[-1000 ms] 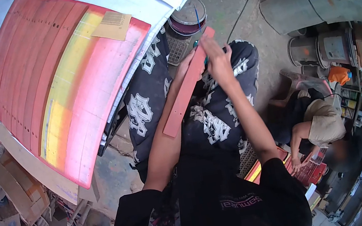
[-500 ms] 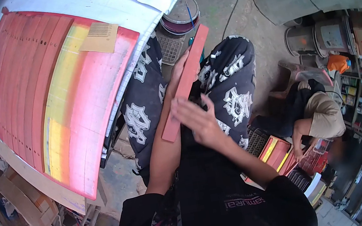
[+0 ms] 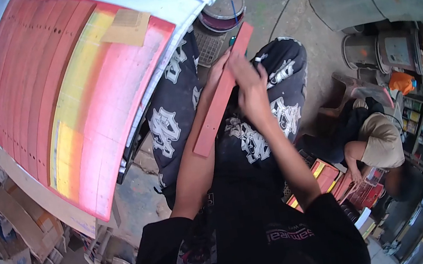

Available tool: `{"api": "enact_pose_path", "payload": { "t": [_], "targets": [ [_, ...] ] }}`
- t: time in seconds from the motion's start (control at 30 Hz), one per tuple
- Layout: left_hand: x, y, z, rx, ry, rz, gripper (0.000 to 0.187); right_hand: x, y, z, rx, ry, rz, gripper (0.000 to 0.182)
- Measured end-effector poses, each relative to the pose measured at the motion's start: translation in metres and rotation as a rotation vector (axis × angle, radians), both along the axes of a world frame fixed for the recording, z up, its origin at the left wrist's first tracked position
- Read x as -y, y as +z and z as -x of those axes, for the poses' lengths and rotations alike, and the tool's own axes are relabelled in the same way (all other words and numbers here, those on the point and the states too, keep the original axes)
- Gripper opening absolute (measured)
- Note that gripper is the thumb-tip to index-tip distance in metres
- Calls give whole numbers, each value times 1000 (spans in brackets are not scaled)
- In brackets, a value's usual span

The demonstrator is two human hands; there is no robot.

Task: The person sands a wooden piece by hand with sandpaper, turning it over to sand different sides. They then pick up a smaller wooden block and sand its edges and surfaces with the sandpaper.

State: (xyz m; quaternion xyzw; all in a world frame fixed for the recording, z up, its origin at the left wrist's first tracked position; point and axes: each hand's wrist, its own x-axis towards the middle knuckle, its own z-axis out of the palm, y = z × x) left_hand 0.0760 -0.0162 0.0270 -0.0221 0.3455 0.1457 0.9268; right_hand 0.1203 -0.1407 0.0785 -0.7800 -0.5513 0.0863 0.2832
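A long, narrow red wooden plank (image 3: 214,114) slants across my lap, with small dark holes near its lower end. My left hand (image 3: 219,69) holds it from below and the side near its upper part, and its lower end rests over my left forearm. Against the plank's upper face is my right hand (image 3: 248,78), smeared by motion. Its thumb stands apart from the fingers; whether anything is under them is hidden.
To the left, a board (image 3: 118,108) sprayed pink and yellow bears a row of similar red planks (image 3: 40,77) and a cardboard piece (image 3: 128,27). A paint bucket (image 3: 224,9) stands ahead. At right, another person (image 3: 375,141) bends over red pieces beside shelves.
My right hand has slid up along the plank, from its lower half towards its upper end, uncovering the small holes. My left hand keeps its hold. The whole view has shifted slightly.
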Motion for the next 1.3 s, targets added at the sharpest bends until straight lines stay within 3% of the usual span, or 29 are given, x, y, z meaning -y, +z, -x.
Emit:
{"api": "enact_pose_path", "payload": {
  "t": [0.07,0.13,0.2,0.3,0.4,0.53,0.67,0.8,0.87,1.0,1.03,1.17,1.27,1.3],
  "targets": [
    [0,-16,-1,8,22,-52,48,37,19,49,-101,136,5,66],
    [6,-60,16,336,-178,-330,48,60,57,82,-177,281,76,66],
    [5,-65,12,395,-180,-293,50,72,72,91,-271,380,64,64],
    [3,-55,12,394,-166,-227,51,70,56,72,-147,377,-14,61],
    [3,-52,14,376,-177,-275,52,58,47,57,-84,235,-14,52],
    [2,-66,12,469,-167,-311,53,65,69,86,-130,461,-47,42],
    [5,-58,14,412,-175,-248,53,55,48,61,-12,262,-89,35],
    [5,-65,13,455,-150,-272,53,64,64,81,-83,491,-63,36],
    [4,-64,13,545,-118,-259,53,61,62,78,-91,496,-102,38],
    [1,-51,13,275,-249,-432,52,27,23,14,42,292,-131,47],
    [2,-25,7,116,-61,-64,52,14,19,-6,88,240,-110,56],
    [5,-22,26,290,-390,-377,48,-37,-19,-101,99,12,-186,70],
    [11,54,31,139,-400,-662,49,-46,-19,-130,-121,-256,-187,76],
    [9,59,36,196,-473,-792,51,-45,-14,-131,-214,-370,-155,77]
  ]
}}
